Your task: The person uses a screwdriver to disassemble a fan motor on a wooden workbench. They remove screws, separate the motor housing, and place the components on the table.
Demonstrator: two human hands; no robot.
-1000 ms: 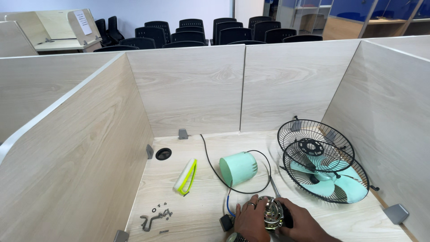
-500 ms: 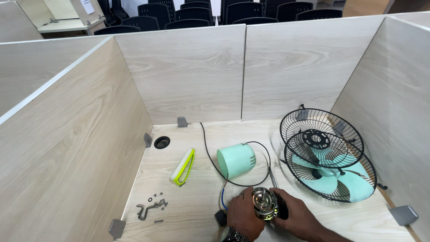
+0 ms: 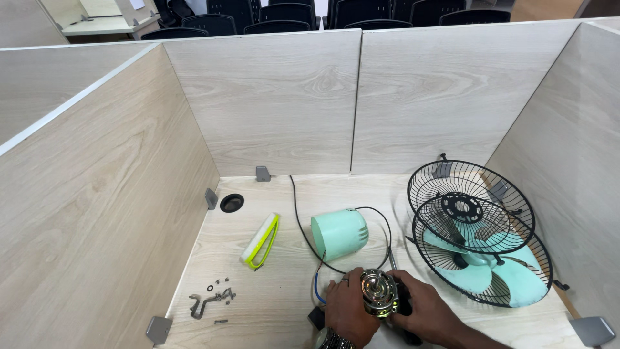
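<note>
**Both hands on a bare fan motor at the near edge of the bench**

At the far left of the bench (image 3: 284,194), a small bent metal bracket (image 3: 205,302) lies among a scatter of screws and washers (image 3: 219,283). Behind it, a round black cable hole (image 3: 232,203) sits near the left partition. Further right rests a yellow-green and white handled tool (image 3: 261,240), lying diagonally. A mint-green motor housing (image 3: 339,234) lies on its side near the middle, with a black cord (image 3: 303,226) looping around it toward the back wall.

In front of the housing, the left hand (image 3: 347,314) wraps the left side of the exposed fan motor (image 3: 379,294), its fingers curled against the metal casing; a ring shows on one finger and a watch at the wrist. The right hand (image 3: 429,315) closes on the motor's right side, fingers clenched around it. The motor is held just above the bench, shaft end up.

At the right, two black wire fan guards (image 3: 471,200) lean overlapped, with the mint-green fan blade (image 3: 497,278) behind the nearer one.
</note>
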